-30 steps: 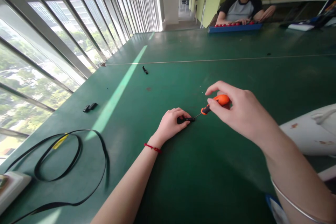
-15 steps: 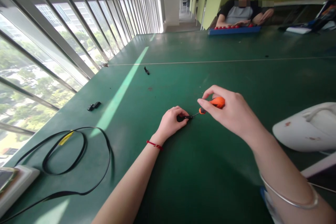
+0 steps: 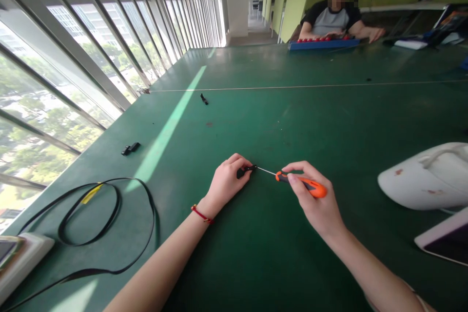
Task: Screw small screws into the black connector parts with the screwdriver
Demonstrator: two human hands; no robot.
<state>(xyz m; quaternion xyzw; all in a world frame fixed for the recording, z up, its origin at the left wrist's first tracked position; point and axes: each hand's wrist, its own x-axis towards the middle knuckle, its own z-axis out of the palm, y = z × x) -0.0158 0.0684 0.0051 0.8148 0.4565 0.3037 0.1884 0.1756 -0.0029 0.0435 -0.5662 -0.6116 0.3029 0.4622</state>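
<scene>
Near the middle of the green table, my left hand pinches a small black part against the tabletop. My right hand holds an orange and black screwdriver by its handle, thumb and fingers closed on it. The thin metal shaft points left, and its tip meets the right end of the black part. Whether the tip sits inside the part is too small to tell.
Small black pieces lie at the left, another farther back. A black cable loops at the left by a white-edged object. A white object stands right. Across the table, a person sits behind a blue tray.
My right hand has moved down and the screwdriver now lies flatter, with more of its shaft showing. My left hand and the black part have shifted slightly left. The person's hand has moved right.
</scene>
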